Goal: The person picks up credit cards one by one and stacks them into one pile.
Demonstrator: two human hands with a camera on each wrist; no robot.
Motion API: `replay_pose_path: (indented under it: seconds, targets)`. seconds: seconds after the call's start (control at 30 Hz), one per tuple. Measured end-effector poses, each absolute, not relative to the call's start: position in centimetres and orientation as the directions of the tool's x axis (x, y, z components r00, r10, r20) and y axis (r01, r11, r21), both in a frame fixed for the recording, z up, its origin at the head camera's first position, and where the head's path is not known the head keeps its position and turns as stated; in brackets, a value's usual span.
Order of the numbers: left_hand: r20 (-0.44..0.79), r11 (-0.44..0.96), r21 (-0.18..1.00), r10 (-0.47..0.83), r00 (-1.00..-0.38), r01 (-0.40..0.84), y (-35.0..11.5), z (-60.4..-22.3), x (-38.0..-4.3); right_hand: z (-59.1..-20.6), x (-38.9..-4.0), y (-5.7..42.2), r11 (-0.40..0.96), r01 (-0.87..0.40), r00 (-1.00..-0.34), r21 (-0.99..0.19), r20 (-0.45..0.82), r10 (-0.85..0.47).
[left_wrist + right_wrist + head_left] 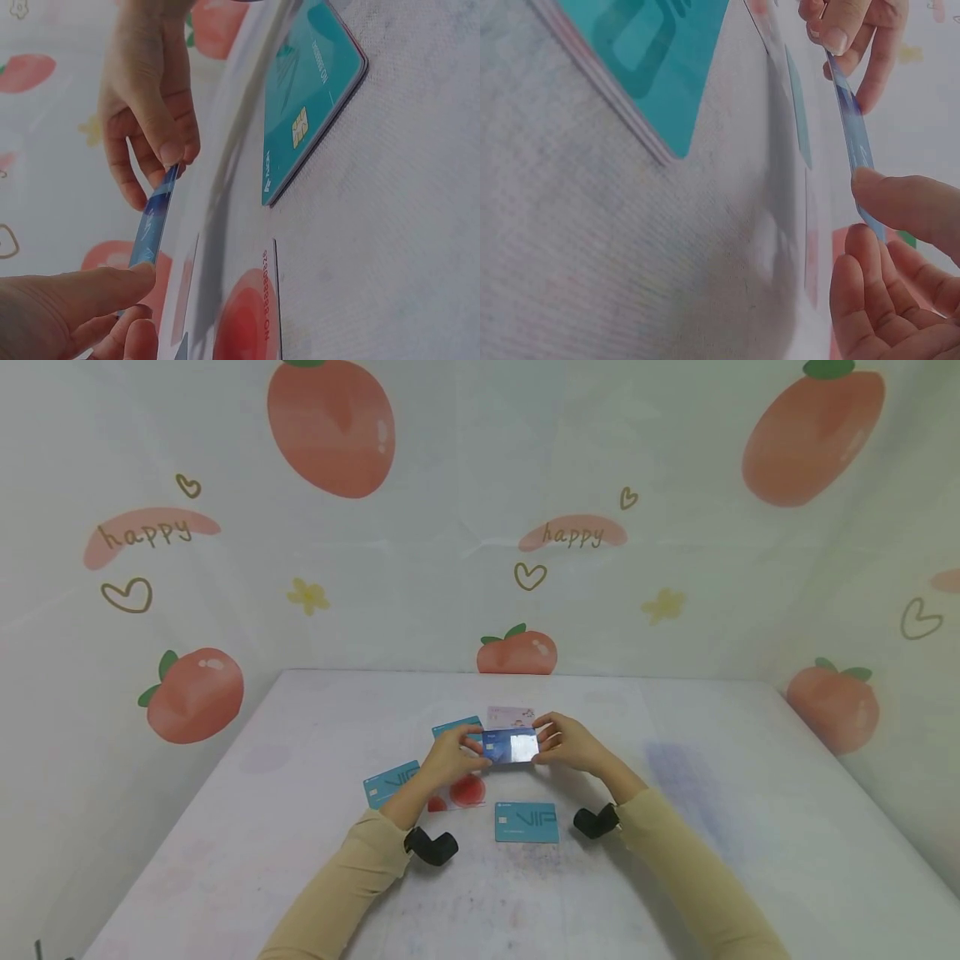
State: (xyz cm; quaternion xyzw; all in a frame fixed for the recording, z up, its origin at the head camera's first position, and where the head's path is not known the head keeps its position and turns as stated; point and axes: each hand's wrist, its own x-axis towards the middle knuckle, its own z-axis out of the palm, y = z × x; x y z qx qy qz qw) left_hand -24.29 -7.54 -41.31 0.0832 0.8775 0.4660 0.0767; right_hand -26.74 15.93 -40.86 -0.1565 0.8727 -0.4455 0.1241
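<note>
Both hands hold one dark blue card [510, 747] by its short ends, above the table. The left hand [453, 755] pinches its left end and the right hand [567, 745] its right end, thumbs on the near side. Seen edge-on in the left wrist view, the blue card [154, 217] stays off the surface. Closest to the person lies a teal VIP card [527, 822], which the right wrist view shows as a small stack [649, 67]. A white card with red round prints [467, 791] lies partly hidden behind the left hand.
Another teal VIP card [390, 783] lies left of the left wrist. Farther back are a teal card [456, 725], partly covered by the left hand, and a pale pink card [510, 717]. All rest on a white tabletop [750, 827] before a fruit-printed curtain [450, 510].
</note>
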Motion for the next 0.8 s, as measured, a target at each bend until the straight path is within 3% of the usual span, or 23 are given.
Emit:
replay_pose_path:
  seconds: [0.43,0.8]
  targets:
    - [-0.008,0.483,0.868,0.254,-0.967,0.119,-7.8,-41.5,-23.8,-40.6,-25.9,16.2,0.523,-0.237,-0.904,-0.818,-0.011,-0.427]
    - [-0.017,0.459,0.88,0.294,-0.956,0.125,-8.0,-41.6,-23.6,-40.7,-25.5,16.4,0.507,-0.218,-0.909,-0.834,-0.016,-0.416]
